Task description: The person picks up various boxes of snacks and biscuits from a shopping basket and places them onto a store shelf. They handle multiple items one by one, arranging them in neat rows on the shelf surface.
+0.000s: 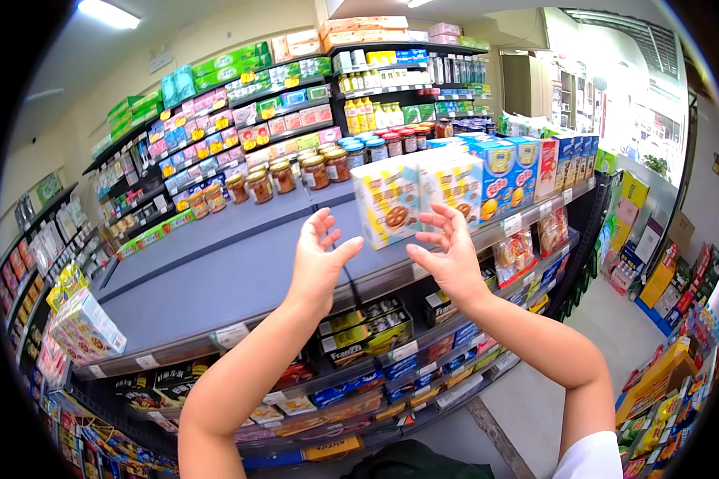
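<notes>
Both of my hands are raised over the front edge of a grey store shelf top (215, 269), palms facing each other. My left hand (320, 257) has its fingers apart and holds nothing. My right hand (449, 251) is also empty, its fingers curved and apart, in front of two white and yellow cookie boxes (389, 206) standing upright side by side. Whether its fingertips touch the boxes I cannot tell. Blue boxes (503, 179) continue the row to the right. Behind stand glass jars (317, 172) with gold, blue and red lids.
Another group of cookie boxes (87, 329) stands at the shelf's left end. Price tags line the front rail (512, 224). Lower shelves hold packaged snacks (365, 332). Stocked wall shelves (287, 108) rise behind. At the right are a grey floor (611, 317) and more goods.
</notes>
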### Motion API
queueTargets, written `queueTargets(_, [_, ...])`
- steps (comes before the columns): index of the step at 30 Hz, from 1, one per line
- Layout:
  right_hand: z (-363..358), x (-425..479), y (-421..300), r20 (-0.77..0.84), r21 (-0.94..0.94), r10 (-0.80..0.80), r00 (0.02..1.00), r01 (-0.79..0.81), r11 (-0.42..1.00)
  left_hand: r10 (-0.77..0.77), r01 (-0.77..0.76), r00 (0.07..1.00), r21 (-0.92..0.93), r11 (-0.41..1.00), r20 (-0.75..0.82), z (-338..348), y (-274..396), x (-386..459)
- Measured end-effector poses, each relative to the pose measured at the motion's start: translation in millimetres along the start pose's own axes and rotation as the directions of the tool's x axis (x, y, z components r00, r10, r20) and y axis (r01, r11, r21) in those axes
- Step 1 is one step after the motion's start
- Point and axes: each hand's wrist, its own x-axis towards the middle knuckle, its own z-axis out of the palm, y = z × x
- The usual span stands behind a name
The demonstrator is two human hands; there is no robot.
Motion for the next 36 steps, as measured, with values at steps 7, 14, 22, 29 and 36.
queueTargets(7, [-37,3,9,0.182,0.095,0.166,0.969,-0.185,0.978,-0.292,0.293,0.955,0.006,0.956,-0.053,46,-43,55])
queueTargets(14, [-29,0,15,0.277,0.141,0.168,0.946,-0.213,0.967,-0.222,0.242,0.964,0.132,0.961,-0.145,51,-49,71])
queueTargets(22, [-21,6,21,0.239,0.187,0.152,0.959,-0.199,0.962,-0.149,0.167,0.985,0.271,0.948,-0.084,36,-33,51])
queueTargets(29, [17,24,-4,0.156,0.088,-0.044,0.987,0.031,0.996,-0.043,0.035,0.999,0.24,0.97,0.031,-19,16,31])
queueTargets(36, [96,52,-15,0.463,0.066,-0.07,0.883,0.044,0.997,-0.002,-0.018,0.995,0.201,0.979,0.099,-104,53,-15])
